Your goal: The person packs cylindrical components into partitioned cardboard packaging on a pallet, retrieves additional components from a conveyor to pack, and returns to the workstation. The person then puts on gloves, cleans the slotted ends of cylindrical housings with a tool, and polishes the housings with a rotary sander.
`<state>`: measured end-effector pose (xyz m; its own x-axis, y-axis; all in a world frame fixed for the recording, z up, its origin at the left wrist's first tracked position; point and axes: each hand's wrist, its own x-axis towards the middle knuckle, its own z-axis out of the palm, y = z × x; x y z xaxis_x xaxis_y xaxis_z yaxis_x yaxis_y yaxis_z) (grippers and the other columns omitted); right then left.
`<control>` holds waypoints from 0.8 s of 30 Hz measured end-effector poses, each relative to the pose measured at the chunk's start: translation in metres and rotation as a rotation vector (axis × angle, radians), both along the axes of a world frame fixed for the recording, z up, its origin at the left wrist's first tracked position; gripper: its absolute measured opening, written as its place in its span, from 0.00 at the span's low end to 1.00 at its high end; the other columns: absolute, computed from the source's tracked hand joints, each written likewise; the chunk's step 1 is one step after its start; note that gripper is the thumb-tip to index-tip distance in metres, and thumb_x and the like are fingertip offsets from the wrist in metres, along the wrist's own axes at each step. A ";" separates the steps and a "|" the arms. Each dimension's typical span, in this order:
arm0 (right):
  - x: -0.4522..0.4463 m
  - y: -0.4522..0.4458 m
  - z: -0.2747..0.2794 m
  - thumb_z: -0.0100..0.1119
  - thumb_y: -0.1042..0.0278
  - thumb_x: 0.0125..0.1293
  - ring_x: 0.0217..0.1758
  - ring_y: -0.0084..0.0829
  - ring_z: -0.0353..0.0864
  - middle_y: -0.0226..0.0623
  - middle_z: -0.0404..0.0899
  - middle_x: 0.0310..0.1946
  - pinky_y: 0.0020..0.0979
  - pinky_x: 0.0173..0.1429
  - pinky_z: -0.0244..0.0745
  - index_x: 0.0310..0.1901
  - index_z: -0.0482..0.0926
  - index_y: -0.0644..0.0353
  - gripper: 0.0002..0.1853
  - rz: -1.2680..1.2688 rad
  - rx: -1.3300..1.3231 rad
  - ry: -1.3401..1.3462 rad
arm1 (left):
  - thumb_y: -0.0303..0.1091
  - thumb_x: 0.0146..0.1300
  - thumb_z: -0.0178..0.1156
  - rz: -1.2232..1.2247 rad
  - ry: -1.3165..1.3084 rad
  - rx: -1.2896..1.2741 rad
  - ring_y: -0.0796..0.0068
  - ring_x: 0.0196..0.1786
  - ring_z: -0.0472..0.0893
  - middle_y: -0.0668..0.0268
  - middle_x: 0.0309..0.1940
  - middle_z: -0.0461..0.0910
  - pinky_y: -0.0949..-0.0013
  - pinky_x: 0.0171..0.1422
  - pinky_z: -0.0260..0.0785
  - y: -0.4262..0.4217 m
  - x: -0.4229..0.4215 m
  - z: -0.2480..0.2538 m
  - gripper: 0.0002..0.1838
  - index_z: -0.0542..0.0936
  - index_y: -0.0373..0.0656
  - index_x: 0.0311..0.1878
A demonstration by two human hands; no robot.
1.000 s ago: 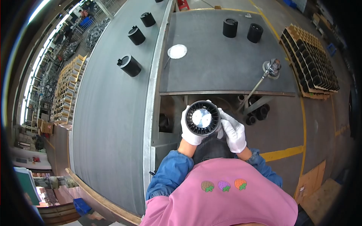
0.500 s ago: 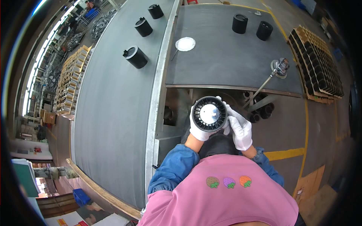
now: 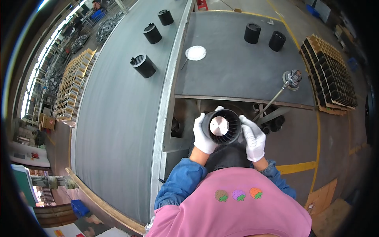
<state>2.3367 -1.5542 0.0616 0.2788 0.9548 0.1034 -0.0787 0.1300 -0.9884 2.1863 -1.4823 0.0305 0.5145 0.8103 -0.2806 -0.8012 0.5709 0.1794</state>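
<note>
A black round housing [image 3: 236,132] with a ring of inner fins and a shiny metal disc in its centre is held up in front of the apron. My left hand [image 3: 203,136], in a white glove, wraps round its left side. On the right side, my gloved right hand [image 3: 253,139] has its fingers pressed together at the housing's rim; whether it grips the rim or only touches it is hard to tell. The far side of the housing is hidden.
Black cylinders [image 3: 144,66] stand on the grey conveyor [image 3: 114,130] at left. The side table [image 3: 237,71] bears two black cylinders [image 3: 252,33], a white round pad [image 3: 196,53] and a metal tool with a rod [image 3: 292,80]. Stacked trays [image 3: 329,75] stand at right.
The housing has tilted, so its outer left wall shows more. My right hand has shifted up beside the rim with its fingers straighter. The camera view has moved slightly.
</note>
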 end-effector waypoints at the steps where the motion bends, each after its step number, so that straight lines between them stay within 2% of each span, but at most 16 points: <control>1: 0.003 0.001 -0.001 0.50 0.74 0.70 0.25 0.15 0.71 0.33 0.82 0.40 0.18 0.30 0.69 0.53 0.78 0.67 0.13 -0.116 0.009 -0.084 | 0.56 0.63 0.46 0.021 0.115 0.062 0.56 0.57 0.75 0.52 0.56 0.75 0.56 0.65 0.66 0.001 -0.001 0.010 0.36 0.69 0.35 0.63; 2: 0.006 0.001 0.005 0.50 0.72 0.70 0.23 0.15 0.71 0.33 0.81 0.32 0.18 0.28 0.66 0.47 0.80 0.68 0.11 -0.132 0.002 0.044 | 0.55 0.62 0.48 0.042 0.230 0.123 0.55 0.56 0.76 0.51 0.56 0.75 0.56 0.64 0.66 0.002 -0.004 0.015 0.35 0.69 0.36 0.63; 4: 0.016 0.001 0.012 0.49 0.68 0.71 0.21 0.16 0.71 0.33 0.79 0.26 0.18 0.26 0.65 0.44 0.81 0.68 0.13 -0.084 -0.060 0.035 | 0.47 0.61 0.51 0.022 0.136 0.127 0.57 0.57 0.75 0.51 0.57 0.73 0.55 0.65 0.64 0.004 -0.012 0.016 0.34 0.63 0.40 0.69; 7: 0.019 0.001 0.023 0.46 0.62 0.73 0.20 0.19 0.73 0.35 0.80 0.26 0.20 0.24 0.66 0.43 0.80 0.70 0.18 0.187 -0.243 0.136 | 0.45 0.60 0.54 0.064 0.229 0.215 0.58 0.58 0.75 0.52 0.58 0.73 0.57 0.67 0.63 0.005 -0.014 0.023 0.37 0.60 0.40 0.70; 8: 0.017 0.001 0.022 0.49 0.60 0.72 0.22 0.20 0.74 0.36 0.80 0.29 0.21 0.25 0.68 0.44 0.79 0.71 0.19 0.199 -0.227 0.129 | 0.42 0.59 0.55 0.070 0.286 0.274 0.60 0.58 0.74 0.52 0.58 0.73 0.59 0.67 0.62 0.005 -0.016 0.027 0.37 0.59 0.40 0.71; 10: 0.014 0.003 0.019 0.55 0.58 0.68 0.24 0.19 0.75 0.35 0.80 0.31 0.21 0.24 0.69 0.44 0.79 0.70 0.19 0.267 -0.248 0.380 | 0.39 0.59 0.56 0.075 0.336 0.335 0.62 0.59 0.74 0.53 0.59 0.72 0.61 0.67 0.62 0.007 -0.019 0.034 0.38 0.58 0.40 0.72; 12: 0.007 0.008 0.023 0.58 0.58 0.67 0.25 0.19 0.76 0.34 0.80 0.32 0.21 0.23 0.69 0.44 0.79 0.69 0.18 0.274 -0.304 0.356 | 0.36 0.59 0.55 0.031 0.649 0.473 0.62 0.59 0.73 0.52 0.58 0.72 0.61 0.67 0.62 0.007 -0.021 0.040 0.36 0.59 0.38 0.71; 13: 0.005 0.010 0.024 0.60 0.58 0.65 0.26 0.19 0.76 0.34 0.80 0.34 0.20 0.22 0.69 0.44 0.79 0.68 0.18 0.285 -0.359 0.335 | 0.35 0.61 0.55 0.000 0.739 0.505 0.65 0.59 0.73 0.53 0.58 0.72 0.64 0.66 0.62 0.006 -0.022 0.043 0.36 0.56 0.38 0.72; 16: 0.004 0.013 0.005 0.63 0.61 0.62 0.27 0.18 0.76 0.32 0.80 0.34 0.19 0.21 0.69 0.44 0.79 0.67 0.17 0.247 -0.395 0.433 | 0.37 0.63 0.54 0.050 0.740 0.473 0.67 0.59 0.73 0.53 0.60 0.71 0.65 0.66 0.62 0.003 -0.022 0.043 0.36 0.55 0.38 0.73; 17: 0.004 0.016 0.005 0.61 0.64 0.63 0.27 0.20 0.78 0.33 0.81 0.34 0.19 0.22 0.70 0.44 0.79 0.66 0.14 0.239 -0.404 0.511 | 0.42 0.66 0.54 0.083 0.702 0.468 0.67 0.60 0.72 0.53 0.61 0.70 0.65 0.65 0.63 0.002 -0.024 0.039 0.36 0.54 0.41 0.74; 18: 0.004 0.017 0.007 0.61 0.64 0.63 0.27 0.20 0.78 0.33 0.81 0.34 0.19 0.22 0.70 0.44 0.79 0.66 0.14 0.239 -0.403 0.509 | 0.47 0.67 0.54 0.064 0.704 0.340 0.66 0.63 0.70 0.52 0.63 0.68 0.63 0.67 0.61 0.001 -0.026 0.046 0.38 0.53 0.44 0.75; 20: 0.004 0.019 0.016 0.56 0.66 0.65 0.30 0.24 0.81 0.36 0.82 0.35 0.22 0.26 0.74 0.43 0.80 0.63 0.11 0.173 -0.447 0.970 | 0.51 0.66 0.54 0.148 0.386 0.408 0.64 0.65 0.68 0.54 0.65 0.66 0.59 0.69 0.59 -0.002 -0.031 0.033 0.40 0.51 0.47 0.75; 21: 0.009 0.019 0.003 0.53 0.66 0.67 0.34 0.29 0.83 0.39 0.83 0.38 0.25 0.32 0.77 0.43 0.80 0.60 0.10 0.305 -0.410 1.216 | 0.51 0.66 0.54 0.150 0.382 0.408 0.64 0.65 0.68 0.54 0.65 0.66 0.59 0.69 0.59 -0.005 -0.030 0.029 0.40 0.51 0.47 0.75; 22: 0.010 0.019 0.002 0.53 0.66 0.67 0.34 0.29 0.83 0.39 0.83 0.38 0.25 0.32 0.77 0.43 0.80 0.60 0.10 0.307 -0.413 1.211 | 0.51 0.64 0.56 0.152 0.373 0.458 0.64 0.67 0.67 0.55 0.66 0.65 0.57 0.70 0.58 -0.008 -0.027 0.026 0.42 0.50 0.47 0.75; 24: -0.002 0.023 0.034 0.53 0.65 0.67 0.35 0.30 0.83 0.40 0.83 0.39 0.27 0.35 0.79 0.42 0.79 0.59 0.09 0.083 -0.643 1.232 | 0.51 0.63 0.58 0.162 0.363 0.506 0.63 0.68 0.66 0.56 0.67 0.63 0.56 0.71 0.57 -0.012 -0.019 0.024 0.44 0.49 0.47 0.75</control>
<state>2.3343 -1.5312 0.0954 -0.1908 0.7589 -0.6226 -0.9174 -0.3634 -0.1619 2.1671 -1.4946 0.0548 0.3191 0.9474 0.0236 -0.7079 0.2217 0.6706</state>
